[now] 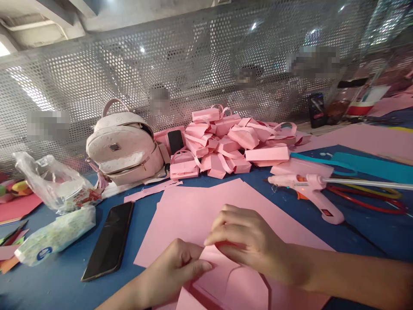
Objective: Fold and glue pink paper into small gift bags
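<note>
A folded pink paper piece (226,277) is held between both hands at the bottom centre. My left hand (180,269) pinches its left edge, with the thumb lying on top. My right hand (247,241) grips the upper edge, fingers curled over it. Beneath them, large pink sheets (183,215) lie on the blue table (67,280). A pink glue gun (311,189) rests on its side to the right of the hands.
Beyond the sheets is a heap of folded pink paper pieces (226,142). A pale backpack (124,146), a black phone (109,239), a tissue pack (58,237) and a plastic bag (48,183) are at left. Teal paper (374,165) and red and yellow loops lie at right.
</note>
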`<state>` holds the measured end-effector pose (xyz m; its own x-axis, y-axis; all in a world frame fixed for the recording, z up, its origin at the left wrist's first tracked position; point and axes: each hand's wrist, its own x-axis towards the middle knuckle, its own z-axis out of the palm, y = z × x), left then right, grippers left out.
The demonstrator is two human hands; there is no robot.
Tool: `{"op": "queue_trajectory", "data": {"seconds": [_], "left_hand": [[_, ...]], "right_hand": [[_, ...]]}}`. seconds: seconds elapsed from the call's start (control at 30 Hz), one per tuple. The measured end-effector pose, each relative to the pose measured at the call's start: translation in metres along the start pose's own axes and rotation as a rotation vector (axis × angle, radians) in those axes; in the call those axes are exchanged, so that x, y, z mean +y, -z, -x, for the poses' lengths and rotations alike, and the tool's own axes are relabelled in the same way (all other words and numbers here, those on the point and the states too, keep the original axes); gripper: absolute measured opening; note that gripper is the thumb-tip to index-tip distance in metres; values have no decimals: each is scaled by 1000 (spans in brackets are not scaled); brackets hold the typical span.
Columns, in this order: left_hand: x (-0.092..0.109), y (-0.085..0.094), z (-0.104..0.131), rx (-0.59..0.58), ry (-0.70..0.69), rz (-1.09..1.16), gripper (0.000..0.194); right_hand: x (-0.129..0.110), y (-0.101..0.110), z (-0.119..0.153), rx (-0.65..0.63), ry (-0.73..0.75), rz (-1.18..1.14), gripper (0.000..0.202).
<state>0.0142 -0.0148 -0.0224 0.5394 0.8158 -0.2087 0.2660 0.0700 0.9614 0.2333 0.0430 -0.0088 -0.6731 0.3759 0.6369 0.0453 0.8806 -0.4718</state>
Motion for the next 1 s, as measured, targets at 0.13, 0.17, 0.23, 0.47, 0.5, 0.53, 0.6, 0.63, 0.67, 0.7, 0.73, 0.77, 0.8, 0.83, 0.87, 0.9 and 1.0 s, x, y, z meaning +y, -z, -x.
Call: {"op": "queue_trajectory", "data": {"seconds": [0.13,0.17,0.23,0.47,0.5,0.53,0.6,0.63,0.67,0.7,0.73,0.77,0.8,0.83,0.87,0.9,1.0], "left_hand": [[-2,-1,-1,-19,-5,41,50],[-3,-1,-1,-18,-5,49,50],[-3,-1,-1,-11,-11,52,51],[-4,-1,-1,-13,-29,48,53],[-5,-1,-1,-16,-32,53,53],[-5,0,0,-19,-36,60,53],[-5,0,0,-21,-41,75,52],[-4,0,0,-20,-41,81,51],[-4,0,0,-19,-41,85,50],[-4,-1,-1,-13,-40,90,50],[-4,-1,-1,-7,-41,94,49],[-3,-1,-1,-2,-41,100,49],[-3,-1,-1,3,-42,108,49],[-3,-2,-1,7,-43,114,49],[-3,-2,-1,10,-44,115,50],[-3,-2,-1,15,-46,109,50],[-4,-3,0,30,-45,79,53]], "right_hand": [[0,-1,2,16,-24,-29,16],[0,-2,3,11,-38,-38,16],[0,-2,3,8,-57,-56,17],[0,-3,2,4,-52,-79,18],[0,-3,2,-2,-46,-76,18],[1,-3,2,-12,-43,-74,18],[3,-3,1,-28,-41,-74,19],[4,-2,1,-34,-44,-76,19],[4,-2,0,-42,-49,-77,19],[3,-1,-1,-50,-56,-79,18],[3,0,-2,-62,-64,-79,18],[1,2,-3,-81,-74,-81,18],[0,4,-4,-103,-90,-83,19],[-2,6,-6,-128,-106,-88,20],[-4,8,-6,-156,-121,-96,21],[-6,9,-7,-177,-132,-109,21],[-10,10,-8,-208,-154,-138,18]]}}
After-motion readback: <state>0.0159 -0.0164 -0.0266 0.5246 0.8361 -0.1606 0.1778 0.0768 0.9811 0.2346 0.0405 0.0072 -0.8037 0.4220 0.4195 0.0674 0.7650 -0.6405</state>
